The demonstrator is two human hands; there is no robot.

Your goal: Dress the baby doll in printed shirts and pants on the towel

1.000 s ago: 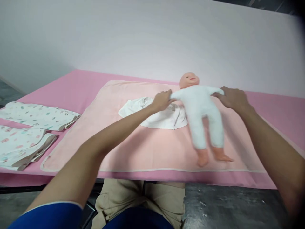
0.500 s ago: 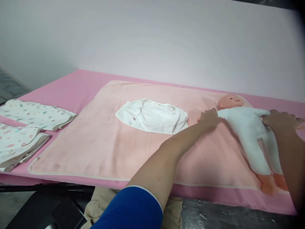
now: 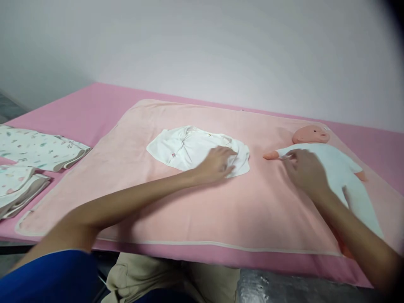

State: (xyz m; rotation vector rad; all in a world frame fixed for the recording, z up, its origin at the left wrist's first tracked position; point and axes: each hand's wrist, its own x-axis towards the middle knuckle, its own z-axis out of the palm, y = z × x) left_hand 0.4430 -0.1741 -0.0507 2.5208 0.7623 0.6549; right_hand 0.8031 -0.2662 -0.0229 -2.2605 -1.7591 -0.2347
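A white baby shirt (image 3: 195,145) lies flat on a peach mat (image 3: 151,206). My left hand (image 3: 217,163) hovers over the shirt's right part, its fingers loosely bent and apart; whether it touches the cloth is unclear. A baby doll (image 3: 337,162) with a white cloth body lies on its back at the mat's right side. In front of the doll's chest and near its outstretched arm is my right hand (image 3: 306,170), slightly smeared by motion, thumb and fingers apart. It hides part of the doll's body, and my forearm covers part of the legs.
Patterned folded cloths (image 3: 41,147) with brown edging lie at the left on the pink bed cover (image 3: 78,109). A pale wall (image 3: 202,50) rises along the far side. At the front edge stands a dark, shiny surface (image 3: 284,288), beside my legs (image 3: 142,275).
Both hands have let go of the doll's arms and moved left, the left one to the white shirt. The doll's arms now rest spread on the mat. The view has shifted slightly.
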